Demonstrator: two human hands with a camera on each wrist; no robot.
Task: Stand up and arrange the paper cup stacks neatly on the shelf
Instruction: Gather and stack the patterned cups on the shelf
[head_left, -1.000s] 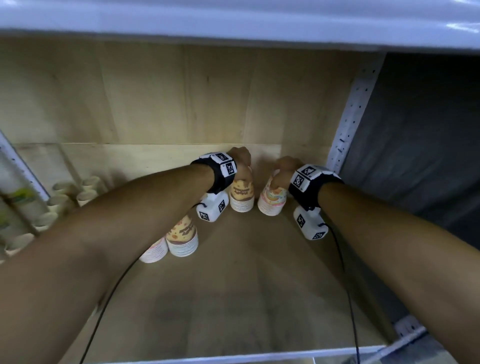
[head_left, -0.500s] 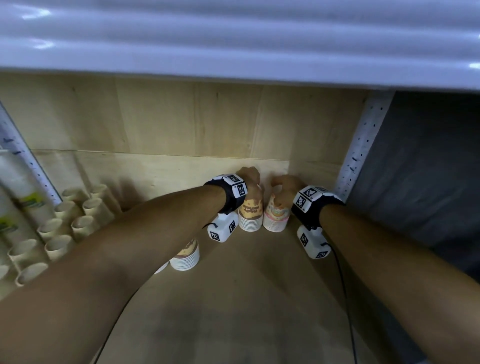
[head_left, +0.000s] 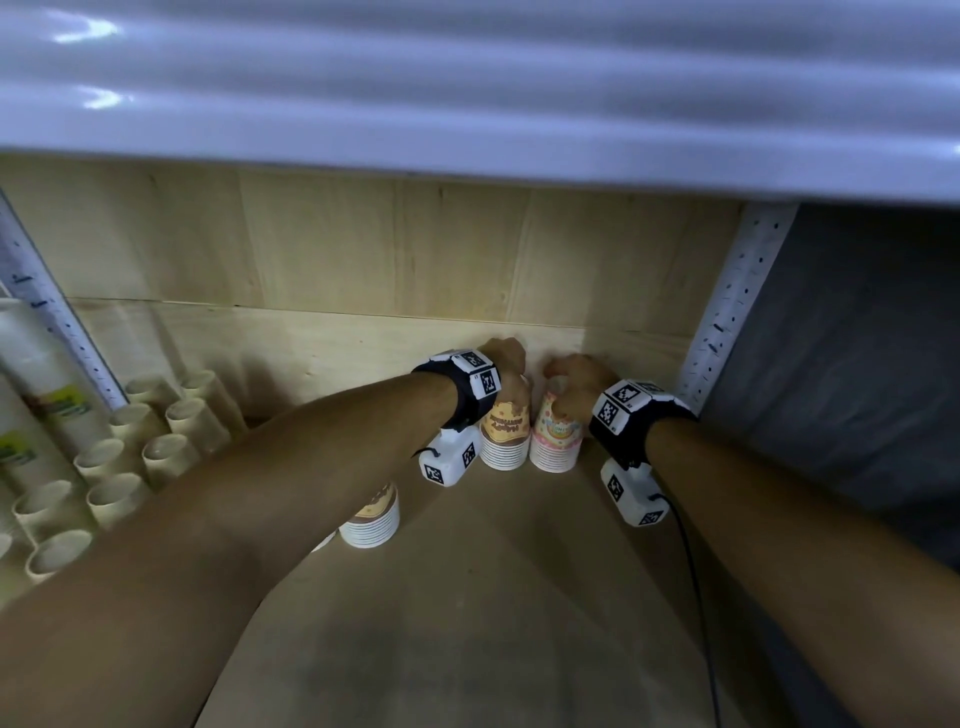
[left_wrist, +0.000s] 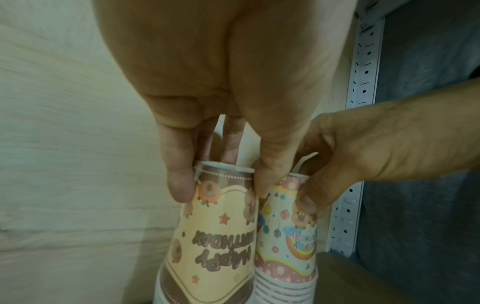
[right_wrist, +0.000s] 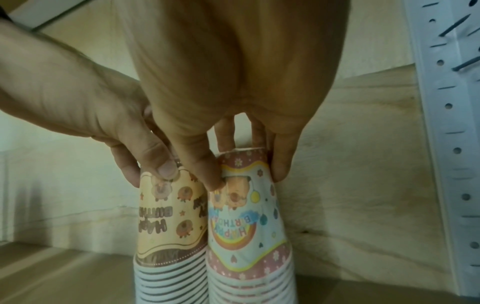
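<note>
Two upside-down paper cup stacks stand side by side at the back right of the wooden shelf (head_left: 519, 597). My left hand (head_left: 506, 358) pinches the top of the brown-and-cream stack (head_left: 503, 434) (left_wrist: 215, 236) (right_wrist: 171, 224). My right hand (head_left: 574, 371) pinches the top of the pink rainbow stack (head_left: 557, 439) (right_wrist: 246, 226) (left_wrist: 288, 246). The two stacks touch each other. A third brown stack (head_left: 373, 519) stands nearer the front, partly hidden under my left forearm, with a fourth stack's rim (head_left: 324, 540) just showing beside it.
Plain beige cup sleeves (head_left: 130, 457) lie packed at the left with their openings facing me. A white perforated upright (head_left: 727, 312) stands right of the held stacks, with a dark cloth (head_left: 857, 364) beyond it. A white shelf edge (head_left: 467, 114) overhangs above.
Both hands have pushed their stacks farther back toward the rear wall, and the stacks now stand touching. The head view has tilted, showing more of the upper shelf.
</note>
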